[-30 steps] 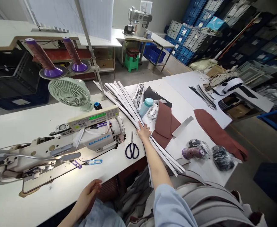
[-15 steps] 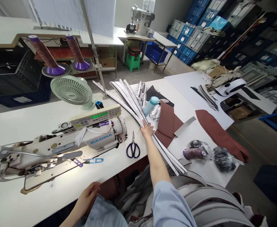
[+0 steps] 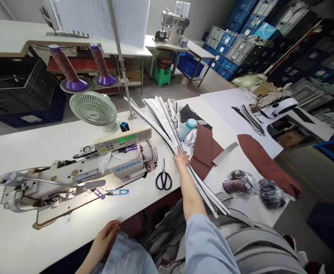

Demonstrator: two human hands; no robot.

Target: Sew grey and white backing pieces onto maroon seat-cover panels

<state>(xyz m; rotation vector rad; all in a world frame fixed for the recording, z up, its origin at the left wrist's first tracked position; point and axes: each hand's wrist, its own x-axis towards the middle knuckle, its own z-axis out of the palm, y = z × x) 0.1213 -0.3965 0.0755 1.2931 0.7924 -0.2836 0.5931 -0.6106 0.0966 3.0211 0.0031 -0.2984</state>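
The right hand (image 3: 182, 159) lies across the long white strips (image 3: 170, 131), touching them, its fingers partly spread; whether any of them closes round a strip I cannot tell. The left hand (image 3: 107, 233) is well apart from it, at the near edge of the table (image 3: 95, 219), fingers curled; whether it holds anything I cannot tell.

The strips run under the right hand, from the pole (image 3: 118, 43) at the far side to beyond the table's near edge, close to the grey pieces (image 3: 255, 234). Compared with a second ago, their far ends lie further from the pole and closer to the bottle (image 3: 185, 131), while one thin group stays near the pole, so the gap between the two is wider. The right hand has stayed on the strips and the left has hardly moved. I take this to mean that the work remains with the strips, not at the machine (image 3: 127, 168).

Just left of the right hand lie the scissors (image 3: 163, 180); to its right are the brown pieces (image 3: 204, 145). The machine stands further left, with the blue snips (image 3: 120, 192) and purple snips (image 3: 99, 193) before it and the fan (image 3: 92, 108) behind. Out to the right, a purple cone (image 3: 236, 186) and a black bundle (image 3: 271, 193) lie in clear wrap.
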